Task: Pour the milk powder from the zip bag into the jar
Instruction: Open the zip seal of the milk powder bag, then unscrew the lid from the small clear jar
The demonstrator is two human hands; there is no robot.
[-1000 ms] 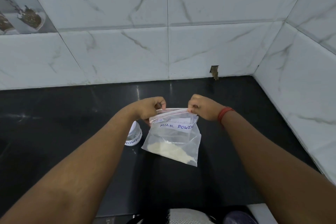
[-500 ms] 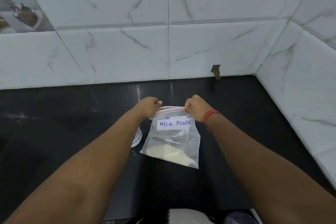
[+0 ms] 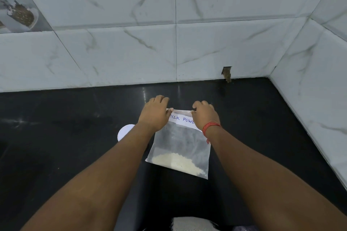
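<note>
Black glossy countertop [image 3: 56, 146], white marble-look wall tiles [image 3: 131, 52] behind and at right; jar [image 3: 124, 131] with white lid stands left, partly hidden by left forearm. Left hand [image 3: 154, 114] pinches zip bag [image 3: 181, 146] top-left corner; right hand [image 3: 204, 115] pinches top-right corner; bag hangs above counter, milk powder [image 3: 178, 162] settled at bottom. Red thread [image 3: 211, 126] on right wrist; chipped notch [image 3: 226, 73] at tile base.

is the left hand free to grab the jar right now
Probably not yet: the left hand pinches the zip bag top, and its forearm covers most of the jar, though the jar sits close.
</note>
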